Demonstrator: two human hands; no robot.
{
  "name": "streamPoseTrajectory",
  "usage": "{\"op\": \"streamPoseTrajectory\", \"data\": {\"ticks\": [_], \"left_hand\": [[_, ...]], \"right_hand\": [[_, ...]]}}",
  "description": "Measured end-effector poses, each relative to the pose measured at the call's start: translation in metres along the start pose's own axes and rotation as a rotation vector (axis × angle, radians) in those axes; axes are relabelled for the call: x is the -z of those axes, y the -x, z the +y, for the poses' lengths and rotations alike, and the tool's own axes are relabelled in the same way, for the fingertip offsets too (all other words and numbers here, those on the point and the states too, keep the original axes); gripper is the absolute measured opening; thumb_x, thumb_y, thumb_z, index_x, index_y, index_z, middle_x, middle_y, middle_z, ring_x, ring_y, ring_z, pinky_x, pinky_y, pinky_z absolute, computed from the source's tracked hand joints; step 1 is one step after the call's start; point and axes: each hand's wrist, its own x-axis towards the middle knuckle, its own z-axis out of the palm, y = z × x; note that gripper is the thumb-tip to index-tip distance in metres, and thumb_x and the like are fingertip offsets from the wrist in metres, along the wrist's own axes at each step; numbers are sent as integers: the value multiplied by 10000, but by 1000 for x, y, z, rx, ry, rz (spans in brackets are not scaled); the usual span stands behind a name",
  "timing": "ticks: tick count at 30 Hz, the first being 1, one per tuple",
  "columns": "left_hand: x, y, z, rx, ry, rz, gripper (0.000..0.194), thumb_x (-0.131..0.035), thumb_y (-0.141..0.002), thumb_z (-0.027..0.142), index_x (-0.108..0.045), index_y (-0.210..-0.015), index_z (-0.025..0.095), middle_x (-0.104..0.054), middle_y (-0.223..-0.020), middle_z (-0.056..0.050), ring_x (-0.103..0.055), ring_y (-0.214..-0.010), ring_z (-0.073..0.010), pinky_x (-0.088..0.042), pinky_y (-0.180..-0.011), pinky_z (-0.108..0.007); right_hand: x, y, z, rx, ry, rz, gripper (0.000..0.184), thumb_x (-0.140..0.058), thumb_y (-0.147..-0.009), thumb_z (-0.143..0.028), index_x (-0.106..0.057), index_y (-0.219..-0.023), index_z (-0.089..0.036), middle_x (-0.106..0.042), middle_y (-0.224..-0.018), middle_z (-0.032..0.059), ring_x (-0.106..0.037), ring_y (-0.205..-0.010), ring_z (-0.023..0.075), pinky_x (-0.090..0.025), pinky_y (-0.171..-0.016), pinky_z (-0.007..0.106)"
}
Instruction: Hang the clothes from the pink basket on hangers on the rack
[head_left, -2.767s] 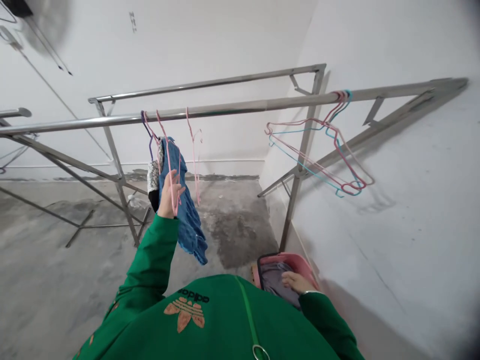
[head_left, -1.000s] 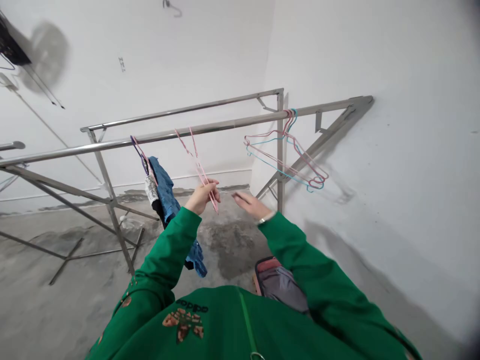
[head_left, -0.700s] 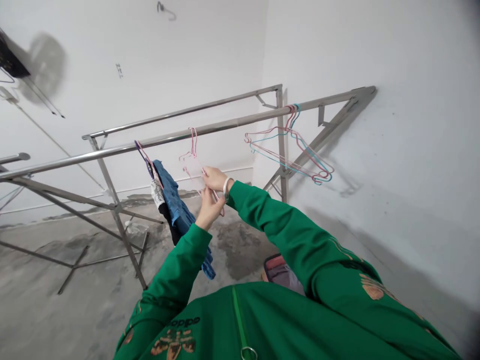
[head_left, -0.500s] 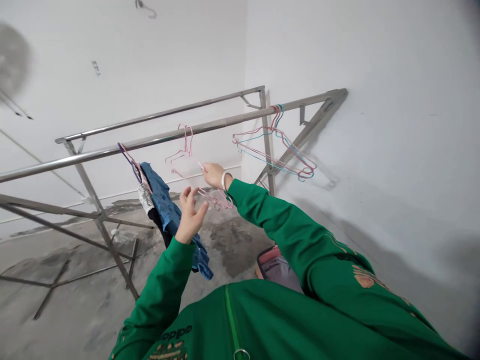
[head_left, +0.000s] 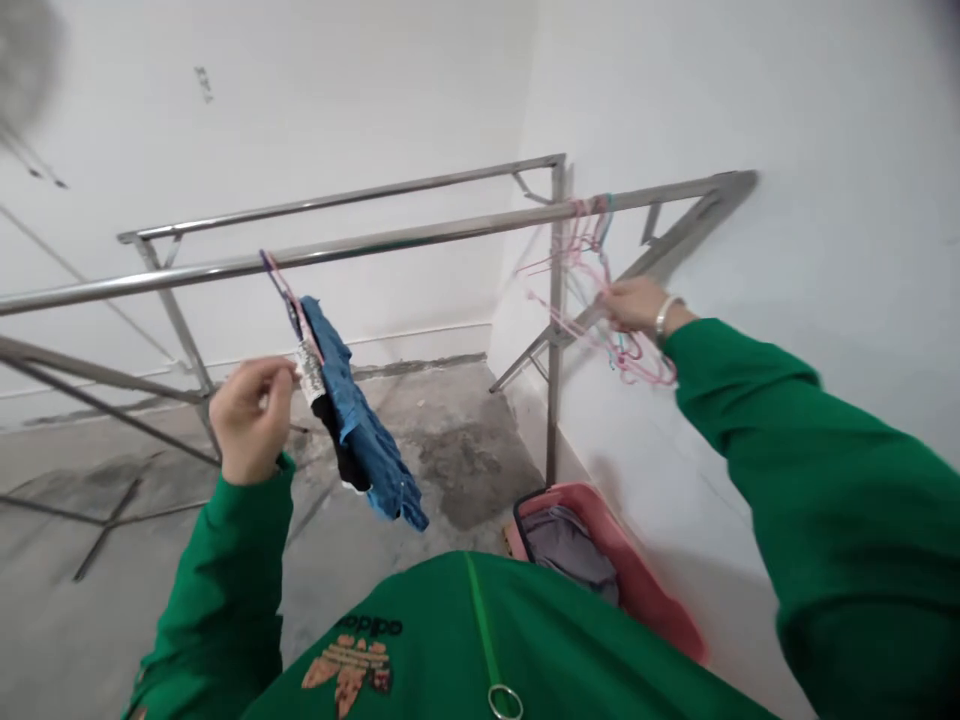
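Note:
A steel drying rack's front rail (head_left: 420,238) crosses the view. My right hand (head_left: 634,304) is closed on a bunch of pink and blue wire hangers (head_left: 592,300) that hang at the rail's right end, by the wall. My left hand (head_left: 251,415) is curled, with its fingers at the silvery edge of the clothes on a hanger at the left. Those clothes are a blue garment (head_left: 360,425) over a black one, dangling from the rail. I wear a green jacket.
A pink basket (head_left: 645,590) with grey cloth (head_left: 570,555) in it stands on the concrete floor by the right wall. The rack's upright post (head_left: 555,330) and slanted braces stand near it. A second rail runs behind the first. White walls close the corner.
My right hand has carried the pink hanger from the middle of the rail to the bunch at the right end. My left hand let go and moved left to the hung clothes.

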Motion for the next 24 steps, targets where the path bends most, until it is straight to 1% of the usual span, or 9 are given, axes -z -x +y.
{"op": "streamPoseTrajectory", "data": {"ticks": [2, 5, 8, 10, 12, 14, 16, 20, 24], "left_hand": [[-3, -17, -18, 53, -117, 35, 174, -517, -859, 226, -678, -836, 163, -668, -849, -54, -627, -791, -159, -506, -665, -271], [-17, -22, -42, 134, -216, -134, 185, -505, -828, 236, -672, -847, 158, -659, -878, -69, -608, -783, -171, -509, -694, -298], [-34, -1, -47, -19, -295, -261, 220, -507, -845, 289, -679, -907, 168, -659, -992, -105, -610, -928, -229, -500, -885, -391], [-44, 20, -41, -110, -349, -320, 275, -471, -874, 304, -679, -970, 153, -653, -1058, -142, -599, -1024, -279, -465, -965, -441], [-51, 37, -33, -72, -402, -363, 344, -434, -886, 288, -652, -1082, 107, -640, -1114, -188, -594, -1073, -322, -455, -977, -469], [-58, 48, -30, 54, -422, -363, 433, -452, -872, 280, -574, -1219, 53, -596, -1218, -236, -586, -1124, -358, -454, -981, -485], [-65, 52, -34, 184, -341, -348, 546, -504, -845, 293, -477, -1324, 31, -538, -1315, -261, -576, -1170, -364, -452, -1001, -476], [-69, 49, -59, 409, 155, -375, 672, -572, -822, 402, -381, -1388, 94, -620, -1222, -182, -622, -1105, -278, -496, -962, -400], [-57, 51, -78, 533, 354, -430, 499, -662, -722, 540, -574, -1033, 160, -663, -942, -74, -639, -906, -236, -523, -810, -353]], "right_hand": [[3, -4, 9, -35, 41, 4, 262, -382, -910, -140, -445, -668, -220, -465, -521, 9, -476, -444, 144, -453, -560, 343], [3, -10, 28, -21, 168, 2, 269, -393, -912, -161, -430, -657, -237, -522, -563, 36, -576, -552, 215, -484, -668, 405], [-6, -3, 58, 101, 342, 82, 160, -450, -875, -176, -477, -731, -242, -603, -712, 112, -637, -878, 353, -460, -833, 499], [-20, 18, 71, 273, 366, 266, 91, -484, -861, -253, -552, -919, -237, -619, -972, 202, -544, -1138, 426, -407, -934, 572], [-46, 52, 67, 471, 285, 496, 342, -488, -867, -372, -534, -1176, -233, -528, -1237, 250, -439, -1278, 427, -350, -1007, 611], [-83, 90, 44, 595, 146, 552, 406, -485, -875, -378, -526, -1237, -199, -549, -1203, 241, -487, -1227, 382, -378, -1029, 579], [-129, 124, 7, 741, -77, 238, 359, -446, -915, -380, -548, -1208, -199, -604, -1093, 181, -587, -1071, 300, -479, -964, 503], [-219, 157, -65, 780, -380, -285, 465, -472, -919, -388, -458, -1339, -190, -580, -1221, 165, -623, -1037, 234, -517, -951, 449], [-276, 161, -98, 807, -477, -509, 763, -572, -866, -454, -253, -1484, -141, -453, -1396, 231, -552, -1199, 282, -472, -1018, 508]]}}
